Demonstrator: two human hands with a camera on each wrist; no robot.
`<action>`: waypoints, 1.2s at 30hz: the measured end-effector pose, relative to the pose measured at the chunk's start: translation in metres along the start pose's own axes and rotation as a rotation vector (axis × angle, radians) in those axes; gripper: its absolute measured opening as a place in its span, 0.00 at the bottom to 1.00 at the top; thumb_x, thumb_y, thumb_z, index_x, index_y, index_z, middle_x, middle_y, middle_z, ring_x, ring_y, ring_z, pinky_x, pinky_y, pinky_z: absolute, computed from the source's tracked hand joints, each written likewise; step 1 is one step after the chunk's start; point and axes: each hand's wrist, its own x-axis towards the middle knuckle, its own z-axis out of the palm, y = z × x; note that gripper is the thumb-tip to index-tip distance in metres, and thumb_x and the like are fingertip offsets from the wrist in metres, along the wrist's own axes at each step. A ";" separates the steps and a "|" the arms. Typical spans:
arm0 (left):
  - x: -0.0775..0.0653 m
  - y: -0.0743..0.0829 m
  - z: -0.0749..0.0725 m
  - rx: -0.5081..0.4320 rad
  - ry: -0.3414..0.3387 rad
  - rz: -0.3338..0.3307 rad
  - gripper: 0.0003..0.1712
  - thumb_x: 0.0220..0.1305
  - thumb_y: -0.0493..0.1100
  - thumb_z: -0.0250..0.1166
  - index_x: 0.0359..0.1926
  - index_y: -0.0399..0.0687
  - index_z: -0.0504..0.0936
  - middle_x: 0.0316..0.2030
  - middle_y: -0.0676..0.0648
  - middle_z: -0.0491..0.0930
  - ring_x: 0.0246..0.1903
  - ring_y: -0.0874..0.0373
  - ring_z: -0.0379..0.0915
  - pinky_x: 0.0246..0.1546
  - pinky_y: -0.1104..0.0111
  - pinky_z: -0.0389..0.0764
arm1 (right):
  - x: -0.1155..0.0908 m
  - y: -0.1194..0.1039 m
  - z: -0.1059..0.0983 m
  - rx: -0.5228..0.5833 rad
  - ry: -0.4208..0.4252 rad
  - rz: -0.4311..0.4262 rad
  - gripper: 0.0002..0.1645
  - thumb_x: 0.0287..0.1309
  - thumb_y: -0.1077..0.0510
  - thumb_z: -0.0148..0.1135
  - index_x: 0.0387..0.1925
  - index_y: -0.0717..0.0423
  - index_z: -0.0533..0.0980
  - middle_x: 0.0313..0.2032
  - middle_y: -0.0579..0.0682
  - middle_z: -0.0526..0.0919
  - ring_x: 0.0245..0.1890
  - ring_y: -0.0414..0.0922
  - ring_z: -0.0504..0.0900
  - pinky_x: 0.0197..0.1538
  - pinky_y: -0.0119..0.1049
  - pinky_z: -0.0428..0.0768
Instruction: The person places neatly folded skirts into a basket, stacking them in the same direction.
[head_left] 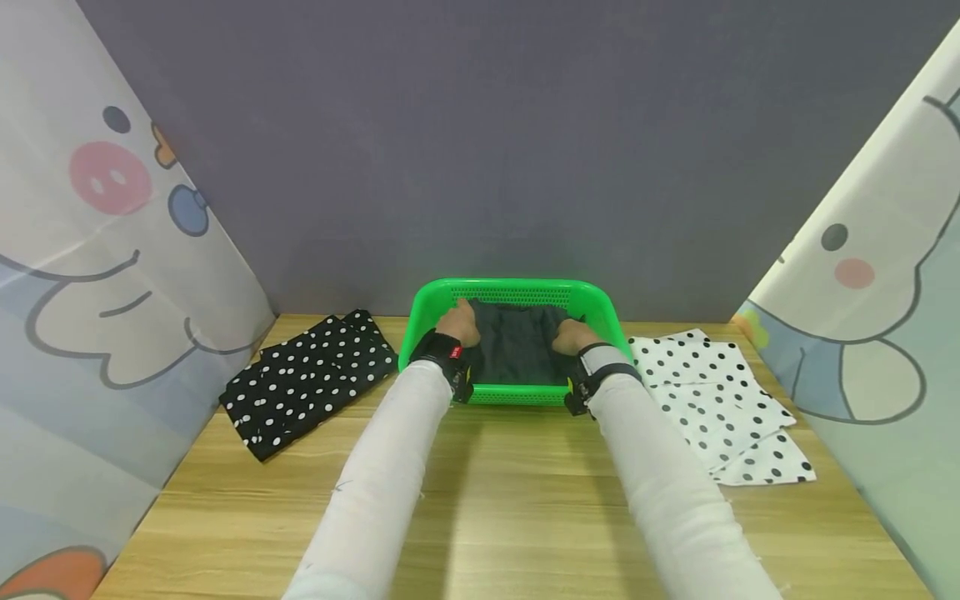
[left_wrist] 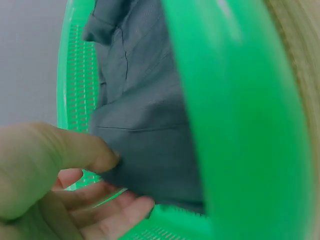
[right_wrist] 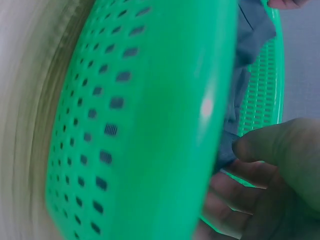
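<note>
A dark grey cloth (head_left: 521,343) with stitched seams lies inside a green plastic basket (head_left: 517,390). At its left side, my left hand (head_left: 459,323) pinches the edge; in the left wrist view the thumb (left_wrist: 97,152) lies over the cloth (left_wrist: 150,145) and the other fingers are beneath it. My right hand (head_left: 573,337) pinches the opposite side. In the right wrist view the thumb (right_wrist: 250,146) presses on a corner of the cloth (right_wrist: 226,150), partly hidden behind the basket's rim (right_wrist: 200,100).
Black cloths with white dots (head_left: 315,375) lie left of the basket on the wooden table (head_left: 517,500). White cloths with black dots (head_left: 720,408) overlap to its right. A grey panel (head_left: 517,150) rises behind, with cartoon-printed sheets (head_left: 112,275) at both sides.
</note>
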 end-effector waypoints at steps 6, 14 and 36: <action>-0.003 -0.010 -0.006 0.072 -0.078 0.050 0.16 0.61 0.40 0.55 0.49 0.37 0.74 0.40 0.42 0.77 0.38 0.49 0.74 0.34 0.61 0.74 | -0.006 0.002 -0.001 0.017 -0.024 0.044 0.29 0.65 0.58 0.39 0.63 0.73 0.57 0.61 0.69 0.62 0.58 0.61 0.66 0.56 0.49 0.70; -0.009 -0.016 -0.013 0.142 -0.185 0.099 0.19 0.59 0.46 0.57 0.48 0.39 0.76 0.45 0.43 0.77 0.44 0.49 0.74 0.40 0.60 0.76 | -0.014 0.006 -0.008 -0.057 -0.052 -0.028 0.32 0.66 0.54 0.38 0.64 0.71 0.56 0.65 0.69 0.57 0.65 0.64 0.56 0.63 0.53 0.61; -0.088 -0.015 -0.026 0.195 0.054 0.370 0.31 0.62 0.51 0.58 0.62 0.42 0.65 0.57 0.41 0.71 0.53 0.47 0.71 0.50 0.56 0.74 | -0.097 0.012 -0.008 -0.172 0.292 -0.307 0.28 0.63 0.52 0.50 0.61 0.62 0.66 0.57 0.67 0.69 0.54 0.63 0.71 0.51 0.56 0.72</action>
